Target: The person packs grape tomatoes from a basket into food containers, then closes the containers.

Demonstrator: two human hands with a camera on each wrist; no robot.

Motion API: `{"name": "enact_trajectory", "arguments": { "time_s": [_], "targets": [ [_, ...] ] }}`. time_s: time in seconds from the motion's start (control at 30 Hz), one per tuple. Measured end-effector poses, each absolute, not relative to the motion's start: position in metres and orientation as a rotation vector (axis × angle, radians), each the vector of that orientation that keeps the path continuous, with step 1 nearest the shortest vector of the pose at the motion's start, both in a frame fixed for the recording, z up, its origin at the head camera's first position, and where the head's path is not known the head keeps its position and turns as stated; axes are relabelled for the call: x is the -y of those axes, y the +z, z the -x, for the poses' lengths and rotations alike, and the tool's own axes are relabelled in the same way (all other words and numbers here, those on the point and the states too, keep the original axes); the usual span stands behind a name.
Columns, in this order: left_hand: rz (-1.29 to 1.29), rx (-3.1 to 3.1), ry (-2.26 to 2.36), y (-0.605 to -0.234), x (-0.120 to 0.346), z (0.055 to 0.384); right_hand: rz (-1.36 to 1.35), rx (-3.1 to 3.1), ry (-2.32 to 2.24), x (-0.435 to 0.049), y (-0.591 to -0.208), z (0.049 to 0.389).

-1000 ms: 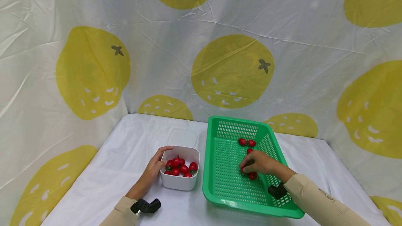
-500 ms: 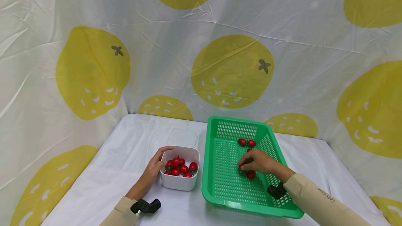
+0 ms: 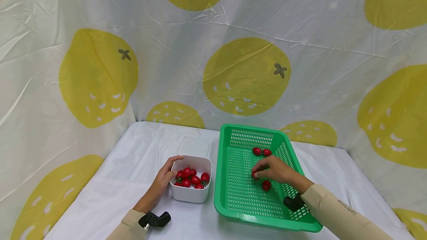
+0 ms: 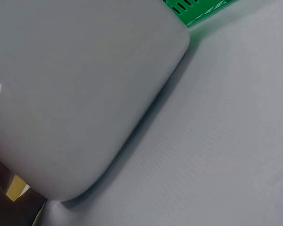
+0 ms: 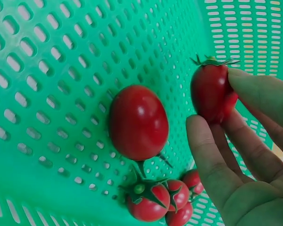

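In the head view my left hand point(image 3: 165, 175) holds the left side of a white square container point(image 3: 191, 195), thumb at the near rim and fingers along the far one. Several red cherry tomatoes point(image 3: 195, 179) lie inside it. The container's outer wall point(image 4: 85, 103) fills much of the left wrist view. Over the green basket point(image 3: 240, 216), my right hand point(image 3: 274, 169) pinches a cherry tomato point(image 5: 211, 92) between thumb and fingertips, its leafy green top showing. Beside it a loose cherry tomato point(image 5: 139, 122) lies on the basket floor, with several more point(image 5: 148, 205) near it.
Behind the white container a pale flat lid point(image 3: 194, 146) lies on the white tablecloth point(image 3: 156, 136). Two tomatoes point(image 3: 261, 152) rest toward the basket's far end. A lemon-printed curtain point(image 3: 173, 66) rises behind the table.
My right hand has shifted slightly left and away from me with the pinched tomato, leaving another tomato on the basket floor. The left hand has stayed on the container.
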State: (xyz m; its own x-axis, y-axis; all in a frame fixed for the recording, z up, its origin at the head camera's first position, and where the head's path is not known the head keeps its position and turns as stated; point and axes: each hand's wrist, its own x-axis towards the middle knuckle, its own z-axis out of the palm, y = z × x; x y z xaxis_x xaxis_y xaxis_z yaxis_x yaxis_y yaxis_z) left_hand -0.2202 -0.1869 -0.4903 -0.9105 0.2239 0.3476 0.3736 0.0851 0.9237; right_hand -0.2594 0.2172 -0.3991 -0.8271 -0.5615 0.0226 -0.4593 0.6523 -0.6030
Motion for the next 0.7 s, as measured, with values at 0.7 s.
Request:
{"name": "enact_trajectory", "arguments": {
  "time_s": [0.7],
  "targets": [
    [0.628, 2.218, -1.971, -0.491, 0.187, 0.22, 0.867, -2.583, -1.156, -0.198, -0.389, 0.26]
  ]
}}
